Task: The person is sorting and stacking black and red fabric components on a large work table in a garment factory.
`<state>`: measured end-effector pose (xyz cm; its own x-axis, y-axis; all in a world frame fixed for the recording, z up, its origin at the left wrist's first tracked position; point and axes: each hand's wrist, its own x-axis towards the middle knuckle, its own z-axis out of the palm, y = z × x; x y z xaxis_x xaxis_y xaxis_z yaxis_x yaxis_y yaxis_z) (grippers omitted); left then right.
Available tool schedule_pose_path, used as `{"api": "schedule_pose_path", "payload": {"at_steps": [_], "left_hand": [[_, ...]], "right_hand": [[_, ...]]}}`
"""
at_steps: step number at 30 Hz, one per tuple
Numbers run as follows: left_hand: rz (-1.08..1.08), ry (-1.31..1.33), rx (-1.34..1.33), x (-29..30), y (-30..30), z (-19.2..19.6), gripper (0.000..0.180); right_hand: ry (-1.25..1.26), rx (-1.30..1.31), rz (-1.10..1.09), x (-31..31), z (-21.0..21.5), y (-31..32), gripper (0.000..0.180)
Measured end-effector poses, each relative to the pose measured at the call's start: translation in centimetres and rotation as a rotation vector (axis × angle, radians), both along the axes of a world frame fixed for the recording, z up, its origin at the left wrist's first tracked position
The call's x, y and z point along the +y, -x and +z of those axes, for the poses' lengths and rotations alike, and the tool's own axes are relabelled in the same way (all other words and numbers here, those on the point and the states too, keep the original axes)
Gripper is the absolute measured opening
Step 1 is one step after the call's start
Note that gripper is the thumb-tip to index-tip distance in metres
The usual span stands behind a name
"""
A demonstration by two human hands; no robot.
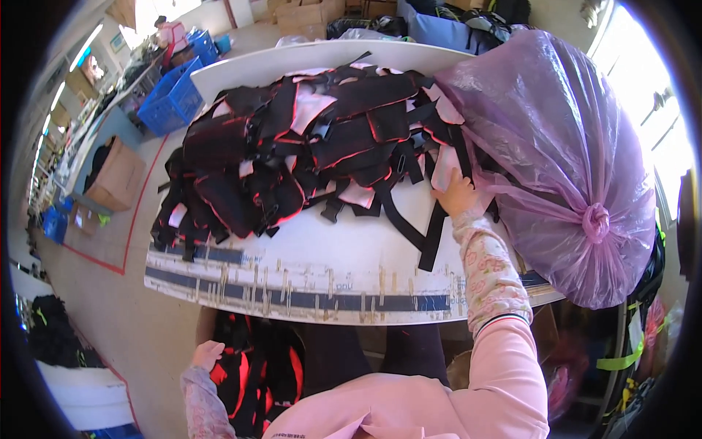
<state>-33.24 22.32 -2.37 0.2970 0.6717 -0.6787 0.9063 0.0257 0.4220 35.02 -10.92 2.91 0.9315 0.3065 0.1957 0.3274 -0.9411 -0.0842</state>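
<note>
A heap of black fabric pieces with red edging and pink linings (pixel 307 139) covers the white table (pixel 329 256). My right hand (pixel 455 194) rests on the right end of the heap, fingers on a pink piece beside black straps, next to a big tied purple plastic bag (pixel 563 161). Whether it grips a piece I cannot tell. My left hand (pixel 206 355) hangs below the table's front edge, fingers curled, touching a bundle of black and red fabric (pixel 256 366) down near my lap.
Blue crates (pixel 172 99) and a cardboard box (pixel 117 175) stand on the floor at the left. Red tape lines mark the floor. More bags and boxes lie beyond the table's far edge. Bright windows are at the right.
</note>
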Motion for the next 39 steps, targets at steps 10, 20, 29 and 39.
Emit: {"api": "schedule_pose_path", "payload": {"at_steps": [10,20,29,39], "left_hand": [[-0.586,-0.302,-0.799,-9.0,-24.4,11.4,0.03],[-0.923,-0.391,-1.226,-22.2,-37.7,13.1,0.077],[-0.276,-0.667,-0.765,-20.3,-34.9,3.0,0.094],[-0.576,-0.768,-0.816,-21.9,-30.0,-0.5,0.065]], "right_hand": [[-0.523,-0.121,0.201,-3.5,6.8,0.5,0.041],[-0.985,0.767,0.565,-8.1,22.3,15.1,0.013],[-0.565,0.11,1.021,-1.8,5.3,19.0,0.058],[-0.337,0.477,1.154,-2.6,-2.7,23.2,0.041]]}}
